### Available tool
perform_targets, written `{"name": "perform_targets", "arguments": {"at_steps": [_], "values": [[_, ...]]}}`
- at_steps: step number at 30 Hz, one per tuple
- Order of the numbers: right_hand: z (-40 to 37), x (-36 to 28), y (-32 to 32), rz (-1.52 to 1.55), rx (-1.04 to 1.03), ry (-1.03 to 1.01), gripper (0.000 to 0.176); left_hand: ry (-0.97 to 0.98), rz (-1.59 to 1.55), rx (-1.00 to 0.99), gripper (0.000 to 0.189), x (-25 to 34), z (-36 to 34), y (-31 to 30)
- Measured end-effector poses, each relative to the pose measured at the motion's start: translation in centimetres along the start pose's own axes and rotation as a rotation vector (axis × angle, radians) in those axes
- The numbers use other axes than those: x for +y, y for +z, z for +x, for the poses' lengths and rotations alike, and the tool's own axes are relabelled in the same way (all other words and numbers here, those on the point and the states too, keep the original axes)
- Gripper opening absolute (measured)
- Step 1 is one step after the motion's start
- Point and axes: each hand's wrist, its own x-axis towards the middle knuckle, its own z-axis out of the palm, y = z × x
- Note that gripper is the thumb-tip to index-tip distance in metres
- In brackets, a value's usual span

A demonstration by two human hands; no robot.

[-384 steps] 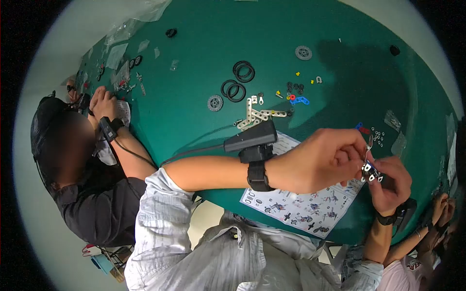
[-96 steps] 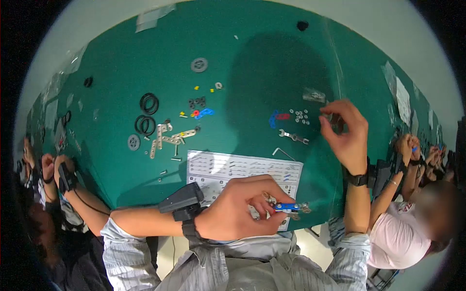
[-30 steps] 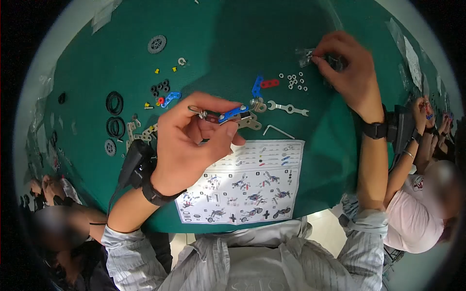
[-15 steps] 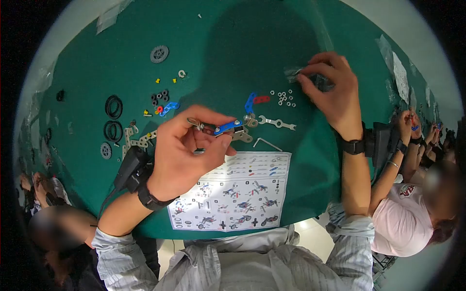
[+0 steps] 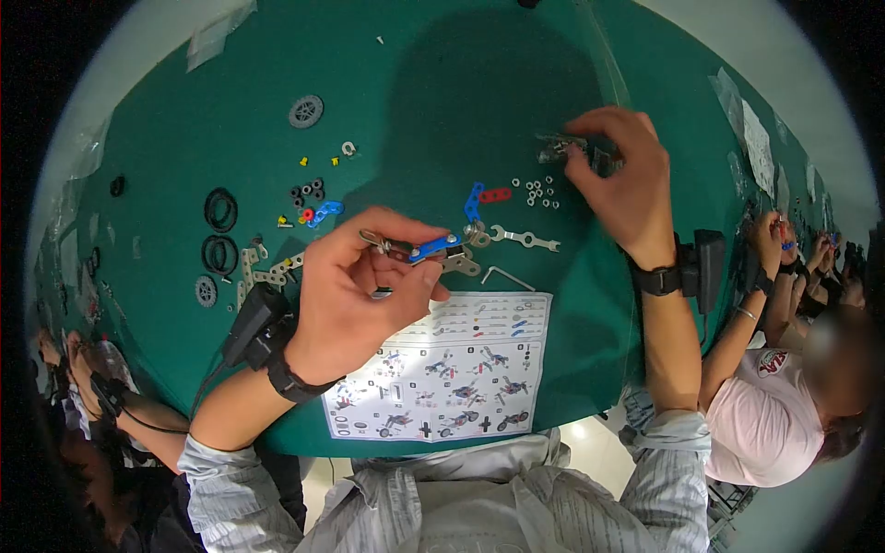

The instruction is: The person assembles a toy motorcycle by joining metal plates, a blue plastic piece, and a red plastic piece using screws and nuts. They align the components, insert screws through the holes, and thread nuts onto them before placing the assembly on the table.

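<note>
Between the thumb and fingers of my left hand [image 5: 369, 276] is a small assembly with a blue strip [image 5: 435, 247] and metal plates. My right hand [image 5: 627, 175] pinches a clear plastic bag [image 5: 560, 146] at the upper right; small pieces seem to be inside it. Several nuts [image 5: 536, 192] lie to the left of my right hand. Near the assembly are a blue bracket [image 5: 474, 201], a red strip [image 5: 495, 194], a flat wrench [image 5: 525, 238] and a hex key [image 5: 507, 276]. A printed instruction sheet [image 5: 442, 369] lies below my left hand.
On the left are black rings [image 5: 220, 210], grey wheels [image 5: 306, 111], black rollers [image 5: 308, 192], a curved blue piece [image 5: 325, 212] and metal brackets [image 5: 269, 275]. Co-workers sit at both sides, one in a pink shirt [image 5: 765, 415] at the right.
My right hand has shifted slightly left, and the plastic bag shows more between its fingers. My left hand still holds the assembly in nearly the same place.
</note>
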Motion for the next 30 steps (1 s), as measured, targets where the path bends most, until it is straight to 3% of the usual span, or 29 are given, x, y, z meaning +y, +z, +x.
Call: {"name": "perform_targets", "arguments": {"at_steps": [8,14,26,30], "values": [[0.2,0.7,-0.8,-0.026,-0.086,-0.062,0.014,0.062,0.083,-0.013,0.022,-0.2,0.1,0.1],[0.3,1.0,-1.0,0.131,-0.152,0.083,0.016,0.007,0.008,-0.018,0.026,0.1,0.0,0.0],[0.8,1.8,-0.2,0.073,-0.152,-0.093,0.018,0.019,-0.014,-0.010,0.025,-0.2,0.1,0.0],[0.8,1.6,-0.9,0.165,-0.210,0.032,0.021,-0.008,-0.003,0.000,0.024,0.0,0.1,0.0]]}}
